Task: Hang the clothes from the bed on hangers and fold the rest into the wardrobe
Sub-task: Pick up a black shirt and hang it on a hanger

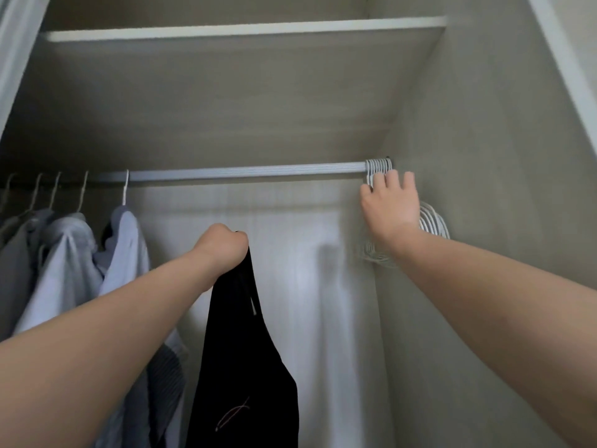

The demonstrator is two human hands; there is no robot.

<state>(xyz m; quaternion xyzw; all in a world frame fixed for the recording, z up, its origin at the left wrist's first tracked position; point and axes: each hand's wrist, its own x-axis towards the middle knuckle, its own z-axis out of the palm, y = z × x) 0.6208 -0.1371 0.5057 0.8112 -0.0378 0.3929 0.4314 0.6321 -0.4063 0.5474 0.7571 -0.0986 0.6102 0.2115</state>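
Pale wardrobe walls [484, 124] enclose a grey metal rail [245, 172] above both hands; the left hand [223, 245] clenches a black sleeveless garment [245, 350] hanging below it, while the right hand [389, 205] rests straight fingers [392, 179] on white wire hangers [433, 223], likely fetching one, which wants unhooking next.

No wording can be read; the black garment [245, 367] bears only a thin pale scribbled mark.

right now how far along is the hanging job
Done: pale blue and grey shirts hang at the left of the grey metal rail. In hand: the left hand grips a black garment, the right hand touches the bunch of empty white wire hangers at the rail's right end. Left: the black garment needs a hanger; the bed is out of view.
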